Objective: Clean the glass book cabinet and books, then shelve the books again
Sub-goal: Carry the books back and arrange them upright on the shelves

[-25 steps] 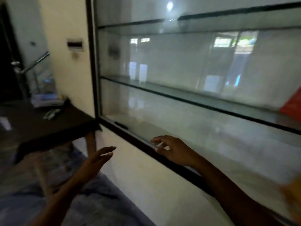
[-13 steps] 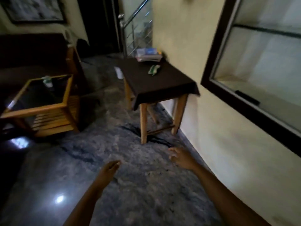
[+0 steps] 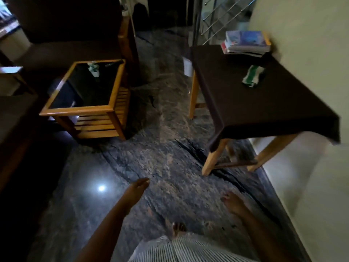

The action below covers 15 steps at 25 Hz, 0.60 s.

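In the head view, the camera is looking down across a dark polished stone floor (image 3: 170, 163), which is reflecting one small bright spot of light (image 3: 101, 188). The left hand (image 3: 138, 188) is reaching forward over the floor with its fingers straight and close together, holding nothing. The right hand (image 3: 233, 203) is hanging lower to the right, somewhat blurred, its fingers loosely bent and spread a little, also gripping nothing. Below and between the hands a bare foot (image 3: 178, 228) is showing on the floor, just above a striped garment (image 3: 188, 248) at the bottom edge.

The books (image 3: 245, 42) are lying in a flat stack on the far corner of the worktop (image 3: 236, 103), close against the pale wall (image 3: 302, 44). A dark cover (image 3: 273, 129) is draping over the worktop's edges, and its light wooden legs are standing on the floor beside the wall. A folded green-and-white cloth (image 3: 254, 76) is lying on the worktop, nearer the camera than the books and apart from them. Both hands are well apart from the worktop.

To the left, a low wooden stand (image 3: 75, 111) with a dark glass top is standing on the floor, carrying a small white pot (image 3: 93, 69) with a plant. A metal stair railing (image 3: 222, 17) is rising beyond the books.
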Tool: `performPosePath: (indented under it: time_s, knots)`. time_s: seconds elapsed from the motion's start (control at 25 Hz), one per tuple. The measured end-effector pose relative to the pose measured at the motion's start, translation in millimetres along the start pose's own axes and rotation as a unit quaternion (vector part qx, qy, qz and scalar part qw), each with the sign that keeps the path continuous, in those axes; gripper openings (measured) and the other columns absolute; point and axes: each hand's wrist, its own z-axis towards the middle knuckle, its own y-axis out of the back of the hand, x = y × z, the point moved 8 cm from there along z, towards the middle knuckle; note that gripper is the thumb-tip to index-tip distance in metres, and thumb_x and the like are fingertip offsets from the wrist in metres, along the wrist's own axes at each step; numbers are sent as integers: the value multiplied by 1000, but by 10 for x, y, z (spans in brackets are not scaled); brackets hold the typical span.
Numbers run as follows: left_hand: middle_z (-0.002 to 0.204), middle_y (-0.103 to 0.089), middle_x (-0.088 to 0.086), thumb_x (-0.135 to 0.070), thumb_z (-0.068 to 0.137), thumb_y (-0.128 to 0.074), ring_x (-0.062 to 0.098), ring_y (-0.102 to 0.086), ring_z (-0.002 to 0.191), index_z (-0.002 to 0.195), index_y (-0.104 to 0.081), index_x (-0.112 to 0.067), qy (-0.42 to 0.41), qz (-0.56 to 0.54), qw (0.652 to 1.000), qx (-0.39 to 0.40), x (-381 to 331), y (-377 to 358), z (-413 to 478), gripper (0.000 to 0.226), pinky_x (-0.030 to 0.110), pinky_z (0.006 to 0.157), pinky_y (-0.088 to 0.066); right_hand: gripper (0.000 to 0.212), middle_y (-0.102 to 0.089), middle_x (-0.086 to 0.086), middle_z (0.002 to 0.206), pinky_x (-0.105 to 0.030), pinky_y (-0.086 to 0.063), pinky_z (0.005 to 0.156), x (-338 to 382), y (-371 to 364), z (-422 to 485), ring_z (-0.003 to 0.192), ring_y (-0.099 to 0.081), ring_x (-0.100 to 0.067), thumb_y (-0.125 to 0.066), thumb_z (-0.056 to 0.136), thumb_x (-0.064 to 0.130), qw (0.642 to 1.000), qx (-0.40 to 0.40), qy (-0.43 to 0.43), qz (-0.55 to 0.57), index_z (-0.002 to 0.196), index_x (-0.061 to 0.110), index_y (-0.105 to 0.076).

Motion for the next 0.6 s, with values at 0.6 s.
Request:
performPosePath:
  time_s: [0.6]
  knots:
    - [100, -63, 14, -14, 97, -47, 15, -55, 75, 104, -61, -12, -88, 39, 991, 93, -2967, 714, 4126, 15, 22, 60, -45, 35, -44, -7, 139, -33, -42, 92, 4130, 2036, 2750, 125, -44, -21, -47, 97, 20, 955, -113, 78, 264, 132, 18, -47]
